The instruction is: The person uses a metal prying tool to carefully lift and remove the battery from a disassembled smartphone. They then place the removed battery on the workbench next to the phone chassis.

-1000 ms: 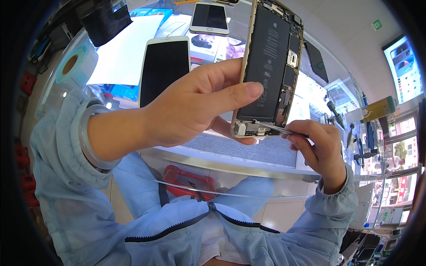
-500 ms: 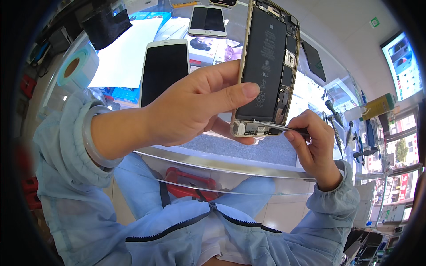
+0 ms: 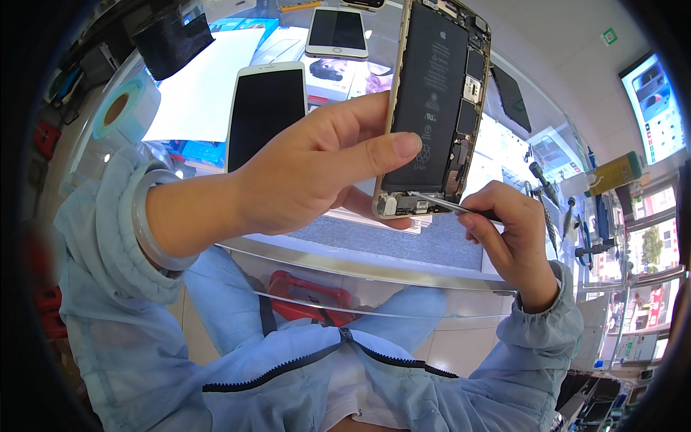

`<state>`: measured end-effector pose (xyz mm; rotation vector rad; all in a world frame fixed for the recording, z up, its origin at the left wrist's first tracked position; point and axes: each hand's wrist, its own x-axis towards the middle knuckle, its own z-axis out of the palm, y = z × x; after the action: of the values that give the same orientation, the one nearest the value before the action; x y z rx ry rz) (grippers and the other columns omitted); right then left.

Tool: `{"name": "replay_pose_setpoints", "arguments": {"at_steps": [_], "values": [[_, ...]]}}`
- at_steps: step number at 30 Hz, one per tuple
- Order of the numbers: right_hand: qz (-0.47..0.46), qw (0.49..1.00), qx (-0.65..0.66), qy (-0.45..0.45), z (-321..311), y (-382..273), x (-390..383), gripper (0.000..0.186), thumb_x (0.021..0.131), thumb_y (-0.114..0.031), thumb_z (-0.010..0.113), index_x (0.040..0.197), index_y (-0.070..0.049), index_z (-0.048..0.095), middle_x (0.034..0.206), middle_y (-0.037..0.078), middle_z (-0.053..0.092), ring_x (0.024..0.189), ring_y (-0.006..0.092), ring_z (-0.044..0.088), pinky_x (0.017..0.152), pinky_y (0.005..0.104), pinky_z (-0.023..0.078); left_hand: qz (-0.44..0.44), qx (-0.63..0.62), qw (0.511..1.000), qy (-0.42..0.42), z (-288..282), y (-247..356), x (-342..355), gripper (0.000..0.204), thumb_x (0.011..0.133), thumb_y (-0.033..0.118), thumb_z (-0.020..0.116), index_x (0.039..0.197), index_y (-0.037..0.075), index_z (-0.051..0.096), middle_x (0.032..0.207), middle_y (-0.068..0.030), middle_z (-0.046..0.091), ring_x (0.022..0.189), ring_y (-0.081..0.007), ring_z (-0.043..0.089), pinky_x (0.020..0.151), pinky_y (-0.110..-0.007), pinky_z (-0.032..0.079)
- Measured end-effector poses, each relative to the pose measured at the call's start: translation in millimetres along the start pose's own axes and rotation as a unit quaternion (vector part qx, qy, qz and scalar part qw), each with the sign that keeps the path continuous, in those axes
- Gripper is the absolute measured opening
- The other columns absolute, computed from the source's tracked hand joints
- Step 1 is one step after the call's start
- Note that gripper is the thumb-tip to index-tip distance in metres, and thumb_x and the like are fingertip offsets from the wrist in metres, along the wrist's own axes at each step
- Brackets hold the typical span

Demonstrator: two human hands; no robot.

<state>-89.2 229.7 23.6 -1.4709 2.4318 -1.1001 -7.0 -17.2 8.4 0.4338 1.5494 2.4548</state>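
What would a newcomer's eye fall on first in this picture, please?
Probably the opened phone, its black battery bared, held in the left hand at upper centre. Next, the slim metal tool in the right hand, pointed at the phone's lower end; then the bright white sheet at upper left.

Logo (image 3: 443, 34), fine print (image 3: 433, 101) on blk batt. (image 3: 426, 83)

Illumination is bright over the counter (image 3: 367, 268). The white sheet (image 3: 198, 90) near its left edge is overexposed, with surface detail lost. Strong daylight shows through windows (image 3: 653, 245) beyond the right edge. The opened phone (image 3: 430, 86) is in focus. Fisheye distortion bows the front edge; the frame's corners fall to black.
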Motion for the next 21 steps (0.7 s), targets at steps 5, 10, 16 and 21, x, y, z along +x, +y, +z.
{"name": "replay_pose_setpoints", "arguments": {"at_steps": [5,10,16,21], "values": [[-0.078,0.992,-0.079,0.06,-2,-1,0,0.018,0.073,-0.001,0.077,0.084,0.0,0.063,0.078,0.008,0.06,0.061,0.0162,0.058,0.055,0.0246,0.045,-0.024,-0.003,1.0,0.002,5,0,0,0.041,0.101,0.019,0.044,0.138,0.004,0.036,0.122,-0.0133,0.058,0.102,-0.0214,0.065,0.08,-0.039,0.06],[-0.081,0.991,-0.093,0.047,-1,-5,3,0.016,0.077,-0.002,0.073,0.089,0.0,0.063,0.081,0.009,0.062,0.066,0.0189,0.06,0.056,0.0279,0.047,-0.019,-0.004,1.0,0.001,-1,0,1,0.041,0.101,0.019,0.044,0.138,0.003,0.036,0.122,-0.0134,0.058,0.103,-0.0218,0.065,0.081,-0.04,0.06],[-0.089,0.988,-0.115,-0.048,-12,1,3,0.013,0.082,-0.005,0.068,0.093,-0.001,0.064,0.078,0.013,0.063,0.066,0.023,0.061,0.056,0.0319,0.047,-0.028,0.013,0.999,-0.008,0,2,0,0.041,0.101,0.019,0.044,0.138,0.003,0.036,0.123,-0.014,0.057,0.104,-0.0226,0.064,0.081,-0.04,0.06],[-0.089,0.993,-0.078,-0.023,-11,2,1,0.014,0.082,-0.008,0.07,0.092,-0.001,0.063,0.073,0.012,0.059,0.062,0.0231,0.059,0.053,0.0308,0.045,-0.037,0.008,0.999,-0.023,0,1,1,0.042,0.101,0.018,0.043,0.14,0.004,0.034,0.127,-0.0149,0.055,0.107,-0.024,0.063,0.081,-0.041,0.06]]}}
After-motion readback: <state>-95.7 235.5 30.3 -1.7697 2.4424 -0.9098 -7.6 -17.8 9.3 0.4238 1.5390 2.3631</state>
